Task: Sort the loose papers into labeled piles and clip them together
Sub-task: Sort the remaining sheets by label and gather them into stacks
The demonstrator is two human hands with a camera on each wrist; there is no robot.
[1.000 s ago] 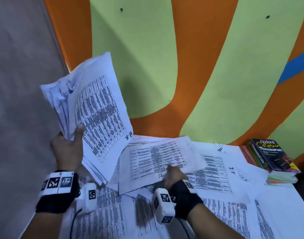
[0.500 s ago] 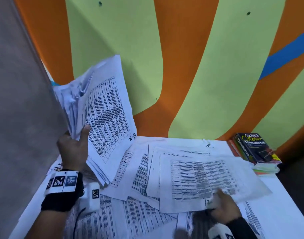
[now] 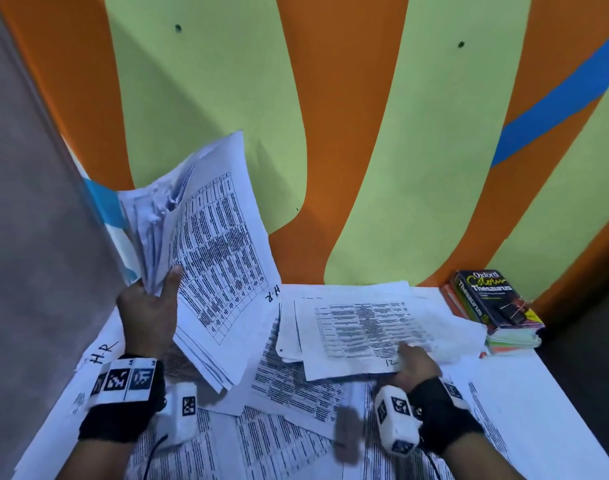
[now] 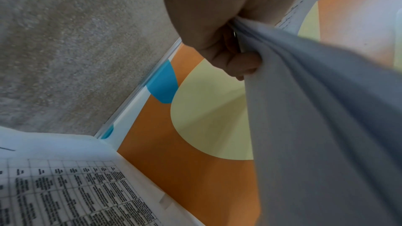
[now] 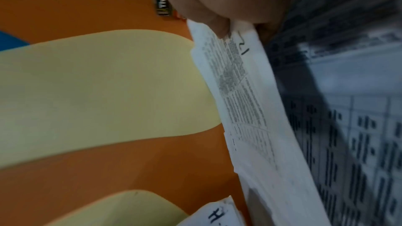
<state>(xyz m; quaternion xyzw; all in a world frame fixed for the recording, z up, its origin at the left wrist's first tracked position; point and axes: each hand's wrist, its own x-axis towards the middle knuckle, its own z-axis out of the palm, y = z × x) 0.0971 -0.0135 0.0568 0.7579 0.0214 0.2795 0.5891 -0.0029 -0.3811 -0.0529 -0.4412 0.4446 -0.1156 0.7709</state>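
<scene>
Left hand (image 3: 147,306) raised over the left side of the table (image 3: 552,403), fingers and thumb clamped on an upright sheaf of papers (image 3: 209,251) marked "H.R", as a second ago. Right hand (image 3: 412,367) now pinching the near edge of a single printed sheet (image 3: 362,327) numbered 12, carried from mid-table towards the right, lying over loose sheets (image 3: 285,393) near the thesaurus (image 3: 493,299). Same pinch plain in the right wrist view (image 5: 217,21).
</scene>
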